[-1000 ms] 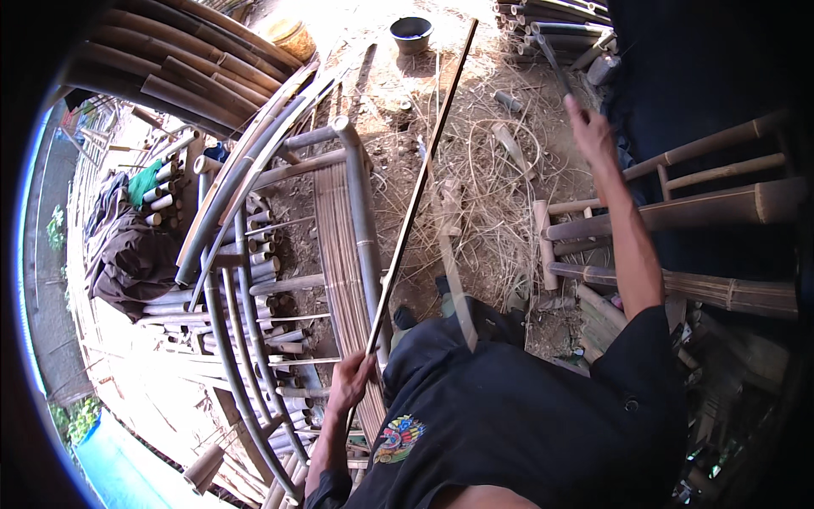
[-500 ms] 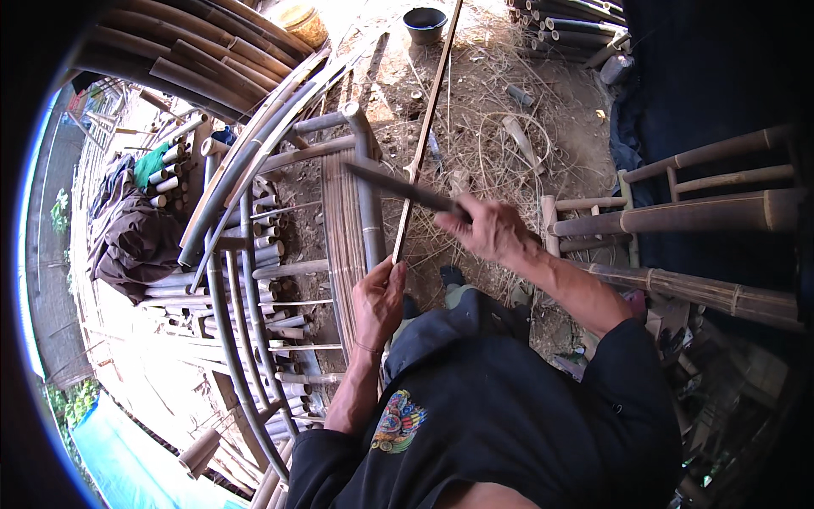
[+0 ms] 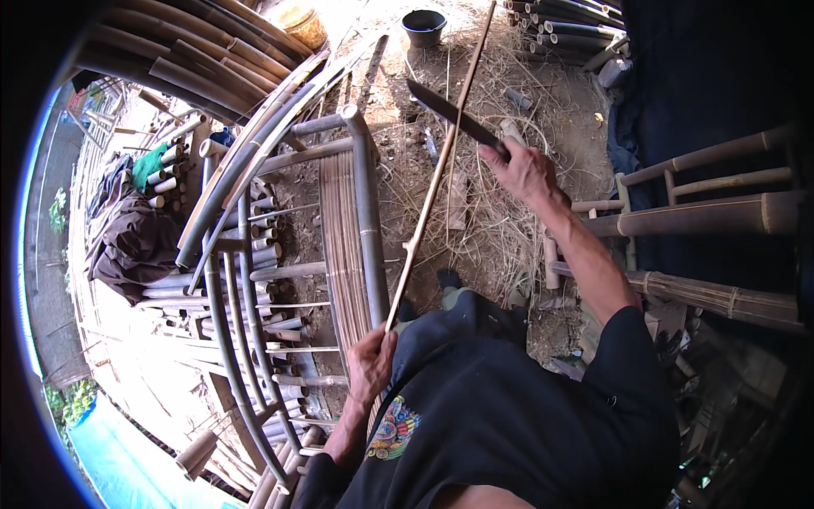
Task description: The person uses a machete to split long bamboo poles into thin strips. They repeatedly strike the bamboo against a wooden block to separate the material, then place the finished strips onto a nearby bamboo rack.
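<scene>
My left hand (image 3: pixel 370 366) is closed round the near end of a long, thin bamboo strip (image 3: pixel 434 194), which slants up and away to the right. In my right hand (image 3: pixel 527 174) is the handle of a machete (image 3: pixel 443 105) with a dark, broad blade. The blade crosses the strip well beyond its middle, its tip pointing up and left. Whether the edge touches the strip I cannot tell. A small nub sticks out from the strip nearer my left hand. Close beside that hand stands a bamboo bench (image 3: pixel 369 222) with a slatted seat.
Shavings and thin strips (image 3: pixel 509 229) litter the dirt ground ahead. A black bucket (image 3: pixel 424 30) stands at the far side. Long split bamboo pieces (image 3: pixel 254 161) lean across the bench. Another bamboo frame (image 3: pixel 704 216) is on the right, with stacked poles (image 3: pixel 568 34) beyond.
My right hand has moved outward and right along the strip with the machete. My left hand has drawn back nearer my body, pulling the strip and its nub closer.
</scene>
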### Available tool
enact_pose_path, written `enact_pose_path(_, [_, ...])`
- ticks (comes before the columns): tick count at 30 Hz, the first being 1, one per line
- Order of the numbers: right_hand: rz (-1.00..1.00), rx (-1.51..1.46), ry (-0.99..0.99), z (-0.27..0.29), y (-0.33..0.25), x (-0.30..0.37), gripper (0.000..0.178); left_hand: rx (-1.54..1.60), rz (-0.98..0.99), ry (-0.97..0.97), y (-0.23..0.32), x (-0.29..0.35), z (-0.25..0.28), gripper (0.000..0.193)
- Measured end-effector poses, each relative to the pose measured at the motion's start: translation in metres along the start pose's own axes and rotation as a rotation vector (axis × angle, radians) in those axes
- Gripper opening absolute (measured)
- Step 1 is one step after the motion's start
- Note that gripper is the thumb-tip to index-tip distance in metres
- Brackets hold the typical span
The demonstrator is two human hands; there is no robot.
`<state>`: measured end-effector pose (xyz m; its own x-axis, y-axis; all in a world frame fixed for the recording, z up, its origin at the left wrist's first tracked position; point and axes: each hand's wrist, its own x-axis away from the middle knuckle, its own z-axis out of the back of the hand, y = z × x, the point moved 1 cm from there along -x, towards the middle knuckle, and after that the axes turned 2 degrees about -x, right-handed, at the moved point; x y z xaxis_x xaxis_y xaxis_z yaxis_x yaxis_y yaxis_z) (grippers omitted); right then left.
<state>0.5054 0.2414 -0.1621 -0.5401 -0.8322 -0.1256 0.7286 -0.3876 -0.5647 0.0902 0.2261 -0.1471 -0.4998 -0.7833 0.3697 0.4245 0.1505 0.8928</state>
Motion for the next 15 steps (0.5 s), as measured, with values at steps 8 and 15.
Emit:
enact_pose_path(8, [-0.168, 0.175, -0.041, 0.046, 0.041, -0.033, 0.071, -0.189, 0.029, 0.064, -0.077, 0.098, 0.059, 0.029])
enact_pose_path(15, [-0.361, 0.050, 0.099, 0.084, 0.097, -0.072, 0.079, -0.452, 0.009, 0.076, -0.141, 0.150, 0.103, 0.044])
